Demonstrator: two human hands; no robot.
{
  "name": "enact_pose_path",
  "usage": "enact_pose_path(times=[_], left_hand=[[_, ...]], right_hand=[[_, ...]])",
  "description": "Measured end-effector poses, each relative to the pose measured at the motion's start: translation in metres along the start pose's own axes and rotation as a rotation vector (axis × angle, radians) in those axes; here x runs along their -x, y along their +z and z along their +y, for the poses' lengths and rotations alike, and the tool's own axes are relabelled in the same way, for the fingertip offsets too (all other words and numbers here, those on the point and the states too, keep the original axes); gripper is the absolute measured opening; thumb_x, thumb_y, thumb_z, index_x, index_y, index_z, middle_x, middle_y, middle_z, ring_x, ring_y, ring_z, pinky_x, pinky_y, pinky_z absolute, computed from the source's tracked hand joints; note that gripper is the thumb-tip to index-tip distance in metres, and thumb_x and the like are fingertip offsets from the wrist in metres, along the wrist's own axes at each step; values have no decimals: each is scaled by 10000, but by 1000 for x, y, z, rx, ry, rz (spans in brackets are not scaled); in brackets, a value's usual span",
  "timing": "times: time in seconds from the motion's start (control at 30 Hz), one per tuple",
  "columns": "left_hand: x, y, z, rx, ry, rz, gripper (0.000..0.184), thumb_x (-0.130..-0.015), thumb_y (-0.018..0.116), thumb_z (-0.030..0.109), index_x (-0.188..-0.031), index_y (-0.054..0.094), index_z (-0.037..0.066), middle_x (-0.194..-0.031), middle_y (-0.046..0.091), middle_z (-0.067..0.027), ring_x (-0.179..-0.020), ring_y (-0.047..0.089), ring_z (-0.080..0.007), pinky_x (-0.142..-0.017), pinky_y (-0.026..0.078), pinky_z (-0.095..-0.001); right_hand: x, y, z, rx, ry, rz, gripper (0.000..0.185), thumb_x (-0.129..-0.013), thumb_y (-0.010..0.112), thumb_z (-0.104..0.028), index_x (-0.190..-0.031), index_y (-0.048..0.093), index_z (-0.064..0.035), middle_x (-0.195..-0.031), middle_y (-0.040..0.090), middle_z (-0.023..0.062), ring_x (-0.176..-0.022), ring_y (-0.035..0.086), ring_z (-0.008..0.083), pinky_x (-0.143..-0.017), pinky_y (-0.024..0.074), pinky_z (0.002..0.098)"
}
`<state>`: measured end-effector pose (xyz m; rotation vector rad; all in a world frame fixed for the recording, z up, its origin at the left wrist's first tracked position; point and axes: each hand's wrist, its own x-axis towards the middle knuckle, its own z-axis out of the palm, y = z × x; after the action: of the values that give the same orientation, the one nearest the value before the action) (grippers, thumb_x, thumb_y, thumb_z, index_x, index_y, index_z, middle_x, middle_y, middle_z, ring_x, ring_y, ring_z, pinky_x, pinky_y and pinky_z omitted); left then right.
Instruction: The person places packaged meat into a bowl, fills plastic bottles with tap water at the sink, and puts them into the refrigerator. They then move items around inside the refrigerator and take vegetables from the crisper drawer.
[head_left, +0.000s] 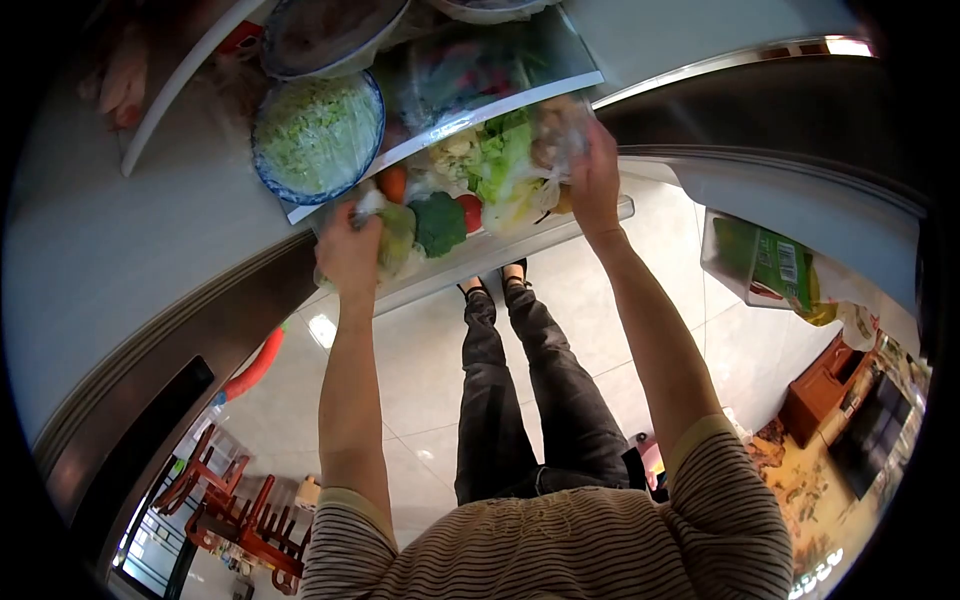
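Observation:
A clear crisper drawer (pixel 480 258) is pulled out of the fridge, full of vegetables. My left hand (pixel 348 248) is closed at its left end, against a plastic bag of green produce (pixel 398 232). My right hand (pixel 598 182) is closed at the right end, beside a clear bag of brownish produce (pixel 556 132). Parts of the drawer's sides are hidden by my hands and the bags. Between my hands lie broccoli (pixel 438 223), a red tomato-like item (pixel 470 211), an orange carrot-like piece (pixel 392 183) and leafy greens (pixel 503 165).
On the glass shelf (pixel 470 118) above the drawer, a wrapped bowl of chopped greens (pixel 318 135) overhangs at the left, with another covered bowl (pixel 330 35) behind. The open fridge door (pixel 800 190) on the right holds a green package (pixel 780 265). Wooden chairs (pixel 250 520) stand at lower left.

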<state>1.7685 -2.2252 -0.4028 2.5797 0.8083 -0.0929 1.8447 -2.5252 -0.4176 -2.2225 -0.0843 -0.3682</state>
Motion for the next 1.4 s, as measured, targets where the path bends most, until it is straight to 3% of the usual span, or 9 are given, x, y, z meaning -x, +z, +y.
enact_pose_path(times=[0.2, 0.27, 0.53, 0.63, 0.73, 0.93, 1.13, 1.27, 1.4], left_hand=[[5, -1, -4, 390, -162, 305, 368, -729, 598, 188, -1053, 612, 12, -1008, 638, -143, -922, 607, -271, -822, 457, -357], [7, 1, 2, 406, -163, 336, 377, -735, 598, 154, -1074, 586, -12, -1021, 623, -145, -907, 600, -255, -808, 458, -344], [27, -12, 11, 1026, -473, 395, 356, -787, 570, 67, -1109, 483, -58, -989, 543, -90, -844, 538, -156, -745, 449, -250], [28, -11, 9, 1085, -502, 388, 348, -786, 569, 58, -1105, 482, -51, -979, 540, -83, -845, 535, -151, -749, 451, -253], [29, -11, 6, 1151, -528, 389, 346, -783, 578, 53, -1101, 485, -49, -975, 540, -79, -852, 535, -149, -760, 452, -256], [28, -4, -9, 1194, -429, 299, 355, -763, 601, 27, -1093, 491, -46, -982, 543, -85, -877, 536, -153, -790, 443, -258], [28, -15, -15, 1165, -438, 254, 376, -743, 612, 7, -1099, 499, -37, -988, 555, -91, -879, 540, -159, -794, 439, -260], [27, -12, -20, 1067, -397, 185, 399, -712, 624, 23, -1096, 522, -19, -968, 565, -79, -877, 541, -154, -780, 442, -260], [20, 10, -12, 743, -144, -74, 429, -681, 628, 49, -1102, 551, 30, -957, 588, -75, -897, 549, -146, -766, 436, -260]], right_hand=[[15, 15, -36, 198, -423, -190, 455, -755, 617, -149, -1175, 504, -19, -1191, 510, 183, -1076, 487, 368, -932, 389, 410], [26, 38, -70, 159, -163, -730, 456, -731, 631, -125, -1158, 511, -17, -1170, 527, 185, -1060, 499, 383, -912, 407, 428], [57, 162, -52, 219, 526, -1054, 781, -669, 707, -420, -1242, 408, 17, -1202, 498, 222, -1121, 489, 346, -939, 413, 389], [61, 166, -60, 352, 470, -966, 887, -591, 758, -445, -1231, 409, 59, -1168, 533, 245, -1096, 523, 335, -926, 418, 372], [63, 174, -42, 171, 685, -956, 958, -534, 790, -451, -1221, 405, 94, -1114, 573, 245, -1063, 553, 313, -905, 423, 346], [67, 167, -43, -104, 797, -898, 857, -487, 804, -377, -1123, 497, 108, -1084, 589, 240, -1025, 574, 311, -870, 442, 312], [49, 138, -51, 95, 765, -872, 693, -504, 789, -290, -1028, 550, 95, -1034, 608, 229, -992, 592, 277, -817, 473, 325], [14, 63, -58, -407, 871, -574, 555, -576, 748, -205, -1051, 565, 16, -912, 611, 119, -785, 602, 216, -672, 492, 309], [0, 5, -43, -913, 1089, -456, 399, -759, 541, -241, -1082, 556, -7, -968, 606, 107, -857, 606, 195, -694, 506, 324]])
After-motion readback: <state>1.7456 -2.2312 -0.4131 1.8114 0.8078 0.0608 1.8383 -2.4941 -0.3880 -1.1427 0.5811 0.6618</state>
